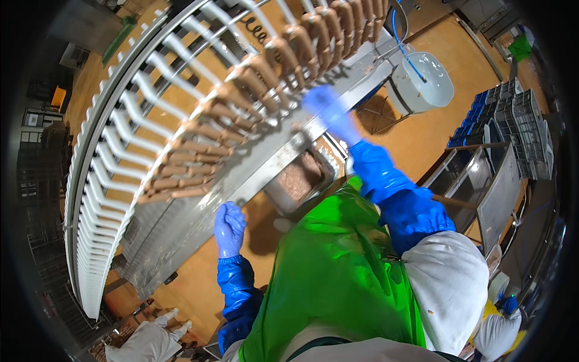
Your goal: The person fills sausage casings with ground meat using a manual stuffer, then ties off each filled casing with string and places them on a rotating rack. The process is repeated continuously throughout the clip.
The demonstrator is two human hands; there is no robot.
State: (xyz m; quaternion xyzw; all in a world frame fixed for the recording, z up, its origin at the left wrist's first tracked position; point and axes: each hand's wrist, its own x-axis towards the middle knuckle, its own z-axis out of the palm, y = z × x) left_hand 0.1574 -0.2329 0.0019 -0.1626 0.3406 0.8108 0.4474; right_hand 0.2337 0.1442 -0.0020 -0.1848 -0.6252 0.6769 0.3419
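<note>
Lots of brown sausages on one big rack

There were two hands in blue gloves. The left hand, in the middle of the frame, was curled into a fist near the edge of one gray table. The right hand, in the upper middle, was close to the sausages. It was blurry, so I couldn't tell if its fingers were holding anything.

The sausages were too crowded to count. They hung in a curved row across the upper middle, over the table. They were long, plump and smooth, joined end to end.

One tub in the middle had pink, mushy meat in it. One pale bucket at the upper right had the end of one blue hose in it. Gray crates were stacked on the right. Two other people were at the bottom, one in the left corner and one in the right.
</note>
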